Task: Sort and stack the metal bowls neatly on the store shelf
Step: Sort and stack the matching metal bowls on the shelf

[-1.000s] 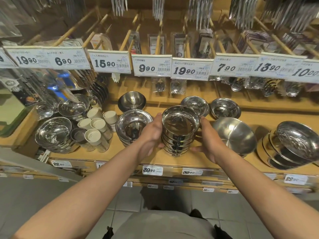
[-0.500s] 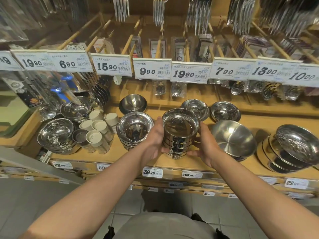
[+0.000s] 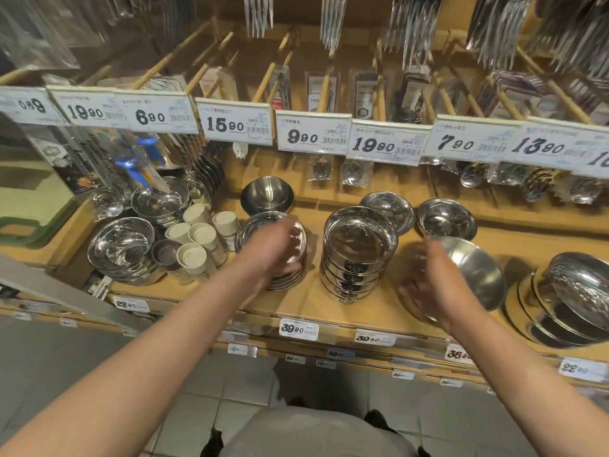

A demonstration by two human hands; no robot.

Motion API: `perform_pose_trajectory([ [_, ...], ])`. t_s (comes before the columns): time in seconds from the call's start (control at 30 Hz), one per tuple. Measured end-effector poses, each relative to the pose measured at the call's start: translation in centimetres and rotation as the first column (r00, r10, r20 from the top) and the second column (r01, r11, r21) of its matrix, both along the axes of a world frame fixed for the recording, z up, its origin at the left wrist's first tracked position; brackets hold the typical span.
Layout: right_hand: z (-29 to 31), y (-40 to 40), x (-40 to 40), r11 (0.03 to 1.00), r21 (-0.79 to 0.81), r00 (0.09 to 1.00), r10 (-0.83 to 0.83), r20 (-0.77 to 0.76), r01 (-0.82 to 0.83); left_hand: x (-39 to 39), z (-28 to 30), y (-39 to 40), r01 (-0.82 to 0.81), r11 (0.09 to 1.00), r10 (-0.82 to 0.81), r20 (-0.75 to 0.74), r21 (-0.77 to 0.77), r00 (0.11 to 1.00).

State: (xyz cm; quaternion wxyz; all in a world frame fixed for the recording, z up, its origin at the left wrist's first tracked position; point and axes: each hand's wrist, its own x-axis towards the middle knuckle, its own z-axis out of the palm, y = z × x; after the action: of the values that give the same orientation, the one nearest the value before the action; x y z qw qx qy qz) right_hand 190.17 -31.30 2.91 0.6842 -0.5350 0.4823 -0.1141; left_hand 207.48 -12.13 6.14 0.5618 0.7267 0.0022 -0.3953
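Observation:
A tall stack of small steel bowls (image 3: 357, 255) stands free on the wooden shelf (image 3: 313, 301), near its front edge. My left hand (image 3: 275, 250) is blurred, fingers spread, over a lower stack of wider bowls (image 3: 290, 277) to the left of it. My right hand (image 3: 431, 285) is open and blurred, to the right of the tall stack, just in front of a large tilted bowl (image 3: 474, 272). Neither hand holds anything.
Two shallow bowls (image 3: 392, 209) (image 3: 446, 221) and a single deep bowl (image 3: 267, 194) sit behind. White lidded cups (image 3: 197, 239) and more bowl stacks (image 3: 122, 249) are at left, leaning plates (image 3: 573, 301) at right. Price tags and hanging cutlery overhang the shelf.
Both hands have let go of the tall bowl stack and moved apart, the left toward the wider stack, the right toward the large tilted bowl. The camera moved closer.

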Motion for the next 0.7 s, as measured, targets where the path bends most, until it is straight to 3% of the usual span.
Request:
perform_pose_trajectory([
  [0.13,2.4,-1.4,-0.5,0.983,-0.168,0.997,-0.072,-0.011,0.069,4.6,0.6,4.4,-0.118,0.990,0.099,0.212,0.081,0.972],
  [0.7,3.1,-5.2,3.2,0.966,-0.225,0.991,0.117,-0.063,-0.128,8.6,0.8,3.9,-0.171,0.985,0.166,0.276,-0.004,0.947],
])
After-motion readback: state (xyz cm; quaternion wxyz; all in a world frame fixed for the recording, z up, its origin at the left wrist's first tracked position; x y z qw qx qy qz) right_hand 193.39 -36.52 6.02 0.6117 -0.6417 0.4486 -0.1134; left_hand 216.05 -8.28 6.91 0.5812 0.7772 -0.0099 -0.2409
